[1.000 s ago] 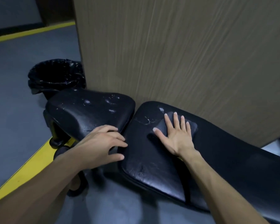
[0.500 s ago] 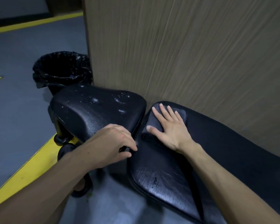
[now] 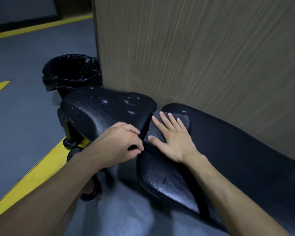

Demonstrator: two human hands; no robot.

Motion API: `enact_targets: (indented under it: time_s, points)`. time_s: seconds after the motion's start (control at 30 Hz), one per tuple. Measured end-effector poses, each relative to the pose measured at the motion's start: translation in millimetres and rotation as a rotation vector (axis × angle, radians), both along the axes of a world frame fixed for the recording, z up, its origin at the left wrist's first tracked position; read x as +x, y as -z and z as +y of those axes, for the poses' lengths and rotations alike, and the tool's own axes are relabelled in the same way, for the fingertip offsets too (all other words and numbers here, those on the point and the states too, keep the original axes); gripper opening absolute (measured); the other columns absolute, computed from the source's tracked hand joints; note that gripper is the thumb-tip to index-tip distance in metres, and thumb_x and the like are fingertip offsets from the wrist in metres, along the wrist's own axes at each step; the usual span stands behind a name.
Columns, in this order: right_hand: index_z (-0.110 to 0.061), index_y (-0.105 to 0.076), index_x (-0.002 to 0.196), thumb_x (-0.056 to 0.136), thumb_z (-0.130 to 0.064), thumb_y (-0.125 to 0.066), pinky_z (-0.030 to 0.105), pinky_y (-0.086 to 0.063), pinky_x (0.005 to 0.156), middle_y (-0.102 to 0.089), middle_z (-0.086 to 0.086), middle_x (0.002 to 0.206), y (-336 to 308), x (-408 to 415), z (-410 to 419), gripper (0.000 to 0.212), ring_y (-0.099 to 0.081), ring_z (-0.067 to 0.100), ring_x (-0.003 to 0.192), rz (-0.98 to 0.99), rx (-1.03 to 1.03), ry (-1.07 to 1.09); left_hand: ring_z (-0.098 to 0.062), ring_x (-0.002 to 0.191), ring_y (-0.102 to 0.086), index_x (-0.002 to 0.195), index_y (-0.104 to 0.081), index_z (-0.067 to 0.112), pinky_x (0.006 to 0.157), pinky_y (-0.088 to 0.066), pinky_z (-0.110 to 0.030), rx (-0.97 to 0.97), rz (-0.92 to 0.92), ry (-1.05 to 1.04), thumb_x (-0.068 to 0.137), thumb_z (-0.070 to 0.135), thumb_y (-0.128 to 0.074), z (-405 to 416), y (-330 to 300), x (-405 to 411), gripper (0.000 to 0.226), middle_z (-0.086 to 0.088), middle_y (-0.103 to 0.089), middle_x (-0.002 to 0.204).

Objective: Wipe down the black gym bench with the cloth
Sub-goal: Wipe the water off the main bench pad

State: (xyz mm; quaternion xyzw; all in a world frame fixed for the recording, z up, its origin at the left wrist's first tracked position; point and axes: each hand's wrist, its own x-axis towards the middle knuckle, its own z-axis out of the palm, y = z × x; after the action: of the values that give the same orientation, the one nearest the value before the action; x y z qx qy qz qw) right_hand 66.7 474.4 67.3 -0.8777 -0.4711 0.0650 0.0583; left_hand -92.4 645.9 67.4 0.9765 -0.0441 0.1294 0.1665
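The right hand (image 3: pixel 174 140) presses flat, fingers straight and spread, on a dark grey folded cloth (image 3: pixel 184 120) at the end of the long black padded gym bench back pad (image 3: pixel 237 150), touching the gap at 11 o'clock. The left hand (image 3: pixel 119 142) curls over the near edge of the black wet-speckled seat pad (image 3: pixel 106 109). A wood-grain panel wall (image 3: pixel 203 48) hems the bench's far edge; open grey floor (image 3: pixel 24 116) with yellow painted lines (image 3: pixel 32 174) lies at 9 o'clock, and a black bag-lined waste bin (image 3: pixel 71 72) stands at 11 o'clock. No writing is legible.

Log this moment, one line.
right hand flat on cloth | backrest pad top | left hand on seat pad edge
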Motion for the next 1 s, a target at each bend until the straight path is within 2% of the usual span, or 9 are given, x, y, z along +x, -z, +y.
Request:
enact_targets:
  time_s: [0.17,0.27,0.37,0.47,0.6,0.7,0.77,0.87,1.0]
  points:
    - [-0.037,-0.007,0.161,0.091,-0.073,-0.035,0.041,0.003,0.126,0.005,-0.007,0.17,6.4,-95.6,-71.4,0.084,0.013,0.017,0.156,-0.051,0.086,-0.151,-0.007,0.1,-0.064,0.08,-0.073,0.034,0.096,-0.045,-0.031,-0.061,-0.016,-0.061,0.08,0.039,-0.055,0.8,-8.7,-0.9,0.018,0.02,-0.068,0.082]
    - [-0.039,-0.013,0.16,0.089,-0.074,-0.043,0.04,-0.001,0.126,-0.001,-0.01,0.17,7.7,-85.5,-89.2,0.085,0.006,0.014,0.156,-0.033,0.09,-0.194,-0.005,0.099,-0.062,0.083,-0.071,0.035,0.095,-0.042,-0.028,-0.065,-0.002,-0.078,0.081,0.04,-0.053,-1.9,-8.1,1.4,0.019,0.019,-0.068,0.084]
    - [-0.04,-0.02,0.159,0.088,-0.08,-0.03,0.045,-0.003,0.127,-0.006,-0.008,0.169,1.6,-31.2,-63.5,0.082,-0.001,0.017,0.157,-0.013,0.116,0.007,-0.006,0.098,-0.061,0.088,-0.072,0.035,0.094,-0.037,-0.024,-0.057,0.0,-0.097,0.084,0.041,-0.054,-5.9,-4.2,0.4,0.019,0.018,-0.069,0.086]
    - [-0.037,-0.008,0.161,0.09,-0.079,-0.016,0.041,0.008,0.126,0.004,-0.004,0.17,4.9,-18.2,-41.6,0.083,0.01,0.019,0.156,-0.064,0.033,0.236,-0.008,0.099,-0.061,0.092,-0.074,0.034,0.093,-0.036,-0.025,-0.049,-0.019,-0.139,0.088,0.034,-0.065,-9.3,-2.6,-4.7,0.01,0.017,-0.071,0.089]
    - [-0.037,-0.006,0.161,0.09,-0.078,-0.026,0.042,0.006,0.126,0.006,-0.005,0.169,5.6,-98.1,-69.0,0.084,0.013,0.02,0.156,-0.063,0.091,-0.042,-0.008,0.104,-0.06,0.097,-0.074,0.034,0.093,-0.033,-0.023,-0.024,0.0,-0.143,0.091,0.032,-0.068,-7.7,-6.0,-4.7,0.009,0.017,-0.071,0.094]
    - [-0.041,-0.013,0.16,0.089,-0.078,-0.038,0.041,0.0,0.127,0.0,-0.011,0.169,6.0,-83.6,-84.6,0.084,0.008,0.013,0.156,-0.006,0.077,-0.137,-0.008,0.106,-0.059,0.099,-0.074,0.034,0.094,-0.034,-0.024,-0.035,0.008,-0.167,0.092,0.031,-0.067,-3.9,-9.4,-0.7,0.01,0.016,-0.071,0.096]
    - [-0.042,-0.016,0.159,0.087,-0.082,-0.031,0.044,-0.002,0.127,-0.002,-0.011,0.169,0.8,-41.4,-66.7,0.084,0.004,0.014,0.156,0.019,0.087,-0.037,-0.008,0.108,-0.057,0.099,-0.073,0.035,0.093,-0.032,-0.024,-0.032,0.001,-0.213,0.093,0.031,-0.065,-3.8,-7.3,0.6,0.011,0.017,-0.07,0.096]
    - [-0.04,-0.006,0.16,0.087,-0.081,-0.015,0.042,0.007,0.126,0.007,-0.007,0.169,-1.6,-8.8,-30.5,0.084,0.012,0.017,0.156,-0.008,0.0,0.159,-0.009,0.109,-0.056,0.101,-0.073,0.034,0.094,-0.033,-0.027,-0.027,-0.008,-0.246,0.093,0.029,-0.063,-4.9,-0.8,1.1,0.013,0.016,-0.07,0.096]
    - [-0.039,-0.002,0.16,0.09,-0.079,-0.017,0.043,0.008,0.125,0.013,-0.007,0.168,1.1,-61.1,-34.2,0.082,0.021,0.017,0.154,-0.019,0.019,-0.109,-0.011,0.104,-0.061,0.095,-0.075,0.03,0.089,-0.034,-0.026,0.006,-0.093,-0.254,0.087,0.028,-0.059,-2.6,4.1,5.4,0.018,0.013,-0.072,0.087]
